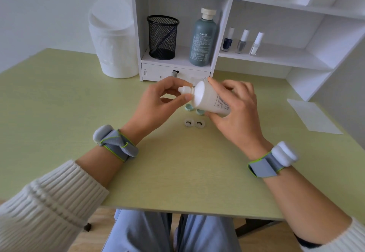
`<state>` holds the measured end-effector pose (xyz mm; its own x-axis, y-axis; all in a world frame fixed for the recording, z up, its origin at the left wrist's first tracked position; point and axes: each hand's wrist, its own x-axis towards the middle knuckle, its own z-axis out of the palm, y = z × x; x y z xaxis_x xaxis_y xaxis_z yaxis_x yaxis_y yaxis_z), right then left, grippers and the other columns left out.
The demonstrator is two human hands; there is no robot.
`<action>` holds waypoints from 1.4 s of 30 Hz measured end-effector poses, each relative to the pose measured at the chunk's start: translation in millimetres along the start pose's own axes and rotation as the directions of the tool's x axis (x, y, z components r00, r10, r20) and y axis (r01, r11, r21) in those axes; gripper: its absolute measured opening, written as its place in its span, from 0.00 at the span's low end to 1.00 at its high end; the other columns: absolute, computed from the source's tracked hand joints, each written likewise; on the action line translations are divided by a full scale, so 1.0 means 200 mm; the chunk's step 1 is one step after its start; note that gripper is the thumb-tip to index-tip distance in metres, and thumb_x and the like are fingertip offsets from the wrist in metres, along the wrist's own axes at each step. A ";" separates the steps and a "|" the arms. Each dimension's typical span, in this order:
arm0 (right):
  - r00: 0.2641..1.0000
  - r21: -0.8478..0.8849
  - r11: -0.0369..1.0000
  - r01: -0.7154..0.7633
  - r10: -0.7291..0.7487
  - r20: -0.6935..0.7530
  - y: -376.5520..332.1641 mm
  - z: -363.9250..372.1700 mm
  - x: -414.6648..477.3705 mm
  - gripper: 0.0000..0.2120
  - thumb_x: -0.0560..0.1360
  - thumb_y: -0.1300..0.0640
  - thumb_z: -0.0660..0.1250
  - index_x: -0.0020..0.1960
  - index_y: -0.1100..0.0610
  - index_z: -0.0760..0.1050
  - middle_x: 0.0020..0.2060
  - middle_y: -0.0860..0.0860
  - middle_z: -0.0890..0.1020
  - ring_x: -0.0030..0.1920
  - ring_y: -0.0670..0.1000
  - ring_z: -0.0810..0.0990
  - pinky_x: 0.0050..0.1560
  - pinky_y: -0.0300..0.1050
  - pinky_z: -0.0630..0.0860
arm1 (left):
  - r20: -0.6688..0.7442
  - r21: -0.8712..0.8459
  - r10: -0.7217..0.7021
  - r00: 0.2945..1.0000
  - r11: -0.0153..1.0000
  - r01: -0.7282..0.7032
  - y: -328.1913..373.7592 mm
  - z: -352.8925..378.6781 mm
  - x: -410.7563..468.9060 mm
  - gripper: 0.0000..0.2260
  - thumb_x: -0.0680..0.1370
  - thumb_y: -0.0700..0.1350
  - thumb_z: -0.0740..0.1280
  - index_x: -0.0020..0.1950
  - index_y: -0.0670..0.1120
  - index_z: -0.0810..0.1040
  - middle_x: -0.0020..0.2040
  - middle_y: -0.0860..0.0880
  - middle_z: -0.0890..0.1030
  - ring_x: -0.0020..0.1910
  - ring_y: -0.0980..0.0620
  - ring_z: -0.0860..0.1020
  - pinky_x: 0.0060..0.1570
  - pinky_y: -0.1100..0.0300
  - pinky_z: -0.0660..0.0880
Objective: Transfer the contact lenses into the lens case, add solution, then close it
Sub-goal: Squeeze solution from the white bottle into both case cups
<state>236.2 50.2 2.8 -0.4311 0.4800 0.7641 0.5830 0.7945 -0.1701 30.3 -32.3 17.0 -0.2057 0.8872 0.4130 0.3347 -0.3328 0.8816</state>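
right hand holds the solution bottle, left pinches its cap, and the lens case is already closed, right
Not closed: in the head view the lens case lies open, its teal lids off behind it. The solution bottle and cap part is right.

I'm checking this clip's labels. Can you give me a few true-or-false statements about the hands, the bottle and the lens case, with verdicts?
1. The right hand holds the white solution bottle tipped on its side. True.
2. The left hand is empty and idle. False: its fingers pinch the bottle's cap.
3. The lens case is closed. False: both wells are uncovered, and the teal lids lie on the table behind it.
4. Three nail polish bottles stand on the shelf. True.
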 end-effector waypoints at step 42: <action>0.998 0.061 0.997 -0.054 0.052 0.028 -0.02 0.01 0.00 0.37 0.64 0.54 0.82 0.71 0.50 0.76 0.55 0.51 0.78 0.56 0.57 0.73 0.56 0.58 0.74 | -0.024 -0.317 0.118 0.993 0.941 -0.119 0.04 -0.02 0.01 0.13 0.78 0.31 0.68 0.62 0.39 0.76 0.59 0.41 0.81 0.58 0.47 0.82 0.59 0.57 0.76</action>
<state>232.5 48.5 2.0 -0.4192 0.5309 0.7365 0.5619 0.7889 -0.2489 27.9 -34.2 26.2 -0.1867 0.8338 0.5195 0.0479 -0.5204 0.8526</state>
